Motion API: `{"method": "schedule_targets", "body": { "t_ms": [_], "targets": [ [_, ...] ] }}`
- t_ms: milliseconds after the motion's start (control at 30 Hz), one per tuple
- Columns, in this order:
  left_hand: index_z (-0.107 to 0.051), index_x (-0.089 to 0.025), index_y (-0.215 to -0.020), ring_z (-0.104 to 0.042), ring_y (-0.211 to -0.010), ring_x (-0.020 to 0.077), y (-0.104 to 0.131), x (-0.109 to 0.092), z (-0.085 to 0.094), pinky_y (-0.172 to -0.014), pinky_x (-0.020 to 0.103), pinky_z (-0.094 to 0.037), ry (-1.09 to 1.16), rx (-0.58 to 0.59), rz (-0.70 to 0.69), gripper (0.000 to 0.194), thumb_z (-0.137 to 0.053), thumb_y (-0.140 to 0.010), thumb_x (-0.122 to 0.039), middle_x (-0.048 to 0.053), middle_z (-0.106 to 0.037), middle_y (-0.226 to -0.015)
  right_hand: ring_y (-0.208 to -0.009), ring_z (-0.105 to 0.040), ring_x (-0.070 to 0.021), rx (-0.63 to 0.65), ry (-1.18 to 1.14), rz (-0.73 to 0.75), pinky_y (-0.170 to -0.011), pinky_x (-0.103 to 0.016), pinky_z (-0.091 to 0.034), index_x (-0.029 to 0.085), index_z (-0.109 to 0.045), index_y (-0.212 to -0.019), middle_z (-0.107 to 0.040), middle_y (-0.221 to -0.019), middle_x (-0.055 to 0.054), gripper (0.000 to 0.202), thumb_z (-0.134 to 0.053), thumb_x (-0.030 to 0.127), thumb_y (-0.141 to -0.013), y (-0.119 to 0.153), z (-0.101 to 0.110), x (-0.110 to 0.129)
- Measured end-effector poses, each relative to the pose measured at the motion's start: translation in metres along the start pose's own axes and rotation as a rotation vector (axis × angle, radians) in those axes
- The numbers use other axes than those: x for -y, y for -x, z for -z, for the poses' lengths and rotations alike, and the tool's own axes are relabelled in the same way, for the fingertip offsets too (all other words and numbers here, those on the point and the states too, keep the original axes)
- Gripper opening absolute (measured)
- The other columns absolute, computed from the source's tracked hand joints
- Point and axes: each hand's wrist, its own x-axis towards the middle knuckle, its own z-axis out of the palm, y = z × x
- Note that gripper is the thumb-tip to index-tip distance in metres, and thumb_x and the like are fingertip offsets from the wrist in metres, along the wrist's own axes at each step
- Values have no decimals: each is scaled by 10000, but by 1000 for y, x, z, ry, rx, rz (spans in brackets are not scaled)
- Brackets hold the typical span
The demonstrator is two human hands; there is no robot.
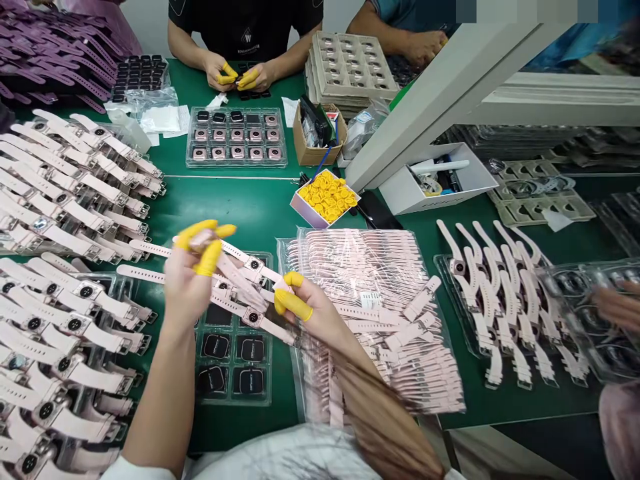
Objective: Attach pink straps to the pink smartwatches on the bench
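Note:
My left hand (187, 273), with yellow finger cots on its fingertips, pinches a small pinkish watch case (203, 239), partly hidden by the fingers. A blurred pale pink strap (240, 283) runs down from that hand toward the right. My right hand (305, 301), also in yellow finger cots, is closed on a pale pink watch strap (283, 285); most of it is covered. Beneath both hands lies a clear plastic tray (227, 393) holding black square watch faces (251, 381), with strapped watches (253, 317) laid across its far part.
Strapped watches (60, 360) are piled at left. Bagged pink straps (370, 267) lie right of my hands. Beyond stand a box of yellow finger cots (327, 197) and a watch tray (237, 163). A co-worker's hands (237, 77) work opposite. More strapped watches (505, 300) lie right, near a blurred hand (620, 307).

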Motion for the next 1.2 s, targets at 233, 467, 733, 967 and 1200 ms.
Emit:
{"method": "schedule_targets", "body": {
  "t_ms": [233, 467, 733, 967, 1200],
  "targets": [
    [-579, -237, -1448, -635, -1330, 222, 18, 11, -29, -1115, 408, -553, -418, 637, -238, 585, -487, -908, -33, 90, -680, -1403, -486, -470, -105, -17, -176, 112, -477, -243, -349, 214, -607, -876, -612, -625, 43, 272, -659, 460, -981, -1, -11, -12],
    [-566, -229, -1437, -633, -1316, 241, 17, 11, -26, -1132, 422, -530, -380, 611, -283, 536, -497, -942, -36, 109, -683, -1373, -421, -327, -79, -99, -358, 137, -451, -225, -285, 208, -617, -831, -472, -506, 87, 219, -691, 376, -949, -2, -8, -11],
    [-556, -235, -1437, -634, -1296, 226, 19, 12, -28, -1128, 401, -528, -377, 656, -266, 602, -476, -888, -4, 99, -661, -1388, -397, -288, -65, -82, -394, 107, -410, -204, -239, 204, -610, -810, -429, -491, 96, 224, -705, 363, -936, -3, -11, -14],
    [-551, -236, -1431, -648, -1263, 228, 20, 11, -25, -1121, 410, -535, -400, 548, -220, 583, -491, -900, -3, 107, -665, -1370, -408, -292, -67, -91, -445, 112, -407, -186, -272, 203, -605, -809, -424, -495, 97, 236, -716, 379, -921, -4, -8, -9],
    [-543, -253, -1466, -636, -1298, 219, 20, 10, -30, -1142, 384, -527, -431, 658, -256, 601, -454, -923, -13, 86, -662, -1401, -381, -316, -56, -84, -408, 110, -384, -177, -260, 191, -641, -800, -463, -487, 89, 216, -731, 353, -910, -5, -10, -17]
  ]
}}
